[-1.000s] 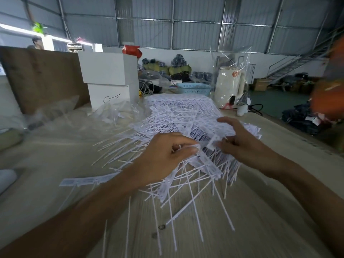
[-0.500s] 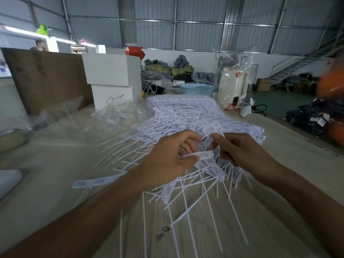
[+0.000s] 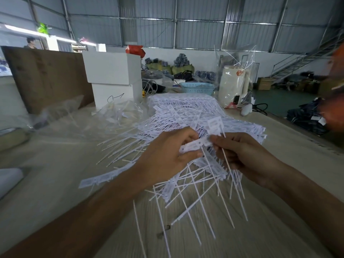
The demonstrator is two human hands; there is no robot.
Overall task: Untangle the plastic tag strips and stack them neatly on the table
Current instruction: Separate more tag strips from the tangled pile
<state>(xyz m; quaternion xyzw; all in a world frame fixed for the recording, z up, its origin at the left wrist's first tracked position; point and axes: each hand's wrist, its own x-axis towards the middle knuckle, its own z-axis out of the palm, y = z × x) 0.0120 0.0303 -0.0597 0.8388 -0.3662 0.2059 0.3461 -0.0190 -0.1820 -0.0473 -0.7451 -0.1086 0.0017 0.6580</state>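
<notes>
Since half a second ago both hands have risen slightly toward frame centre, and a flat white tag head now bridges them. Left hand (image 3: 165,155), fingers curled, pinches one end of this tag strip (image 3: 195,146); right hand (image 3: 247,157) pinches the other end plus a thin tail that hangs down past its palm. A second tag head stands upright just above the right fingertips. Tangled pile of tag strips (image 3: 186,116) spreads across frame centre on the surface (image 3: 55,164), which is pale wood-grain laminate; thin stiff tails fan out toward lower centre, and one loose strip lies flat at middle left. Neater rows of strips sit at the pile's far edge. Crumpled clear plastic bags (image 3: 121,112) lie upper left of the pile. Behind: stacked white boxes (image 3: 111,75), brown board (image 3: 48,75) leaning at left, blue perforated basket (image 3: 198,88), cream kettle-like jug (image 3: 232,86). Room is a warehouse: corrugated grey metal walls, steel staircase upper right, bundled goods along the far wall.
</notes>
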